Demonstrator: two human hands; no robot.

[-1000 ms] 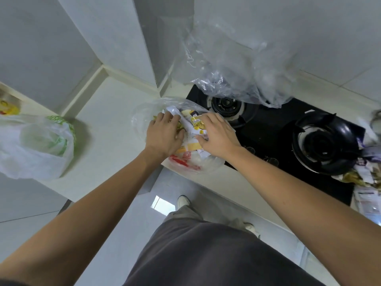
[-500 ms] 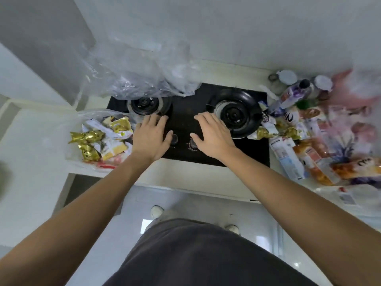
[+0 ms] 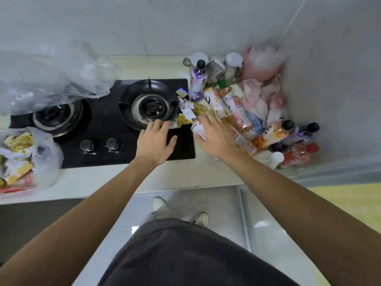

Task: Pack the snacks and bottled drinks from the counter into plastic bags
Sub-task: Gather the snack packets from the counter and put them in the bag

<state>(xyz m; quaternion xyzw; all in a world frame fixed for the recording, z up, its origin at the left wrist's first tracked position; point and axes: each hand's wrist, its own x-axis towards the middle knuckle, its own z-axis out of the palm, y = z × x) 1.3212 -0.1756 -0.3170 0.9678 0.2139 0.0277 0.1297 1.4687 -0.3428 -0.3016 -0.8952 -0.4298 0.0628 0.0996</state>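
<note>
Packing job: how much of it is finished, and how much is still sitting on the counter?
Done: one clear plastic bag at the left already holds snack packets. In hand: nothing yet; the left hand and right hand reach, open, toward the loose packets beside the stove. Left: most of it, that pile plus the bottled drinks in the right corner. An empty bag waits behind the stove.

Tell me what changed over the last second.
Both hands left the clear plastic bag of gold-wrapped snacks and swept right across the black gas stove. The left hand and right hand now reach the snack pile, empty. The bag stayed put.
</note>
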